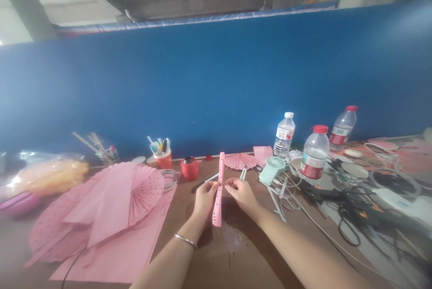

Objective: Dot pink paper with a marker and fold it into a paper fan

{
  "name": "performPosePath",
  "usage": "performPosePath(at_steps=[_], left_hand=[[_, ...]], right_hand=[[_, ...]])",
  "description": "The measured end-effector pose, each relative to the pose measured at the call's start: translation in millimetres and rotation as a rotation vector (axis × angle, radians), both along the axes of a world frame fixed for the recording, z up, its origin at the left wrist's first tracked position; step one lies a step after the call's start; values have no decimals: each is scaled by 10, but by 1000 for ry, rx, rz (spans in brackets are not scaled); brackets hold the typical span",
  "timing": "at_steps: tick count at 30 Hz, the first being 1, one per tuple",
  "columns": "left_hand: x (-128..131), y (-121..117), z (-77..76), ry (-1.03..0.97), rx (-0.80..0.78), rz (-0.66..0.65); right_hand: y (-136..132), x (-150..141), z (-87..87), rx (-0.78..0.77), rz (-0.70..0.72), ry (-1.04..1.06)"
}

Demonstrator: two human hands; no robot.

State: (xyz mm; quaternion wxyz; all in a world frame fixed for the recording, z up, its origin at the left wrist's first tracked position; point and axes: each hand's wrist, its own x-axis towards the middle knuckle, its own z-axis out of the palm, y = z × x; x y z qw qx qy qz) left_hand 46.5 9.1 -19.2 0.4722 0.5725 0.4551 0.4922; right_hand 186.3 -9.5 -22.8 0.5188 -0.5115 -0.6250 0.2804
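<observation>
A narrow strip of folded pink paper (218,208), pleated and dotted with small dark holes, stands lengthwise between my hands above the brown table. My left hand (205,198) pinches it near the middle from the left. On the other side, my right hand (242,193) has its thumb and fingertips pressed together at the same spot; whether something thin lies between them is too small to tell. Just beyond, an opened pink paper fan (240,160) lies on the table. Scissors (243,172) rest near my right fingertips, and a dark-handled tool (204,182) lies behind my left hand.
Pink paper sheets and pleated fans (111,208) are piled at left. A red cup of pens (164,156) and a red round container (189,169) stand behind. Rightward are a mint handheld fan (272,170), water bottles (314,154) and tangled cables (347,221). A blue partition (202,82) closes the back.
</observation>
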Motion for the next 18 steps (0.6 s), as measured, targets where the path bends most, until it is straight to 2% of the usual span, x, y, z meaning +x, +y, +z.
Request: performPosePath(at_steps=[3, 7, 18], left_hand=[[12, -13, 14, -21, -34, -15], [3, -11, 23, -14, -48, -53], [-37, 61, -41, 5, -87, -109]], right_hand=[[7, 12, 4, -22, 15, 9], [-35, 12, 39, 18, -16, -80], [-122, 4, 100, 60, -20, -158]])
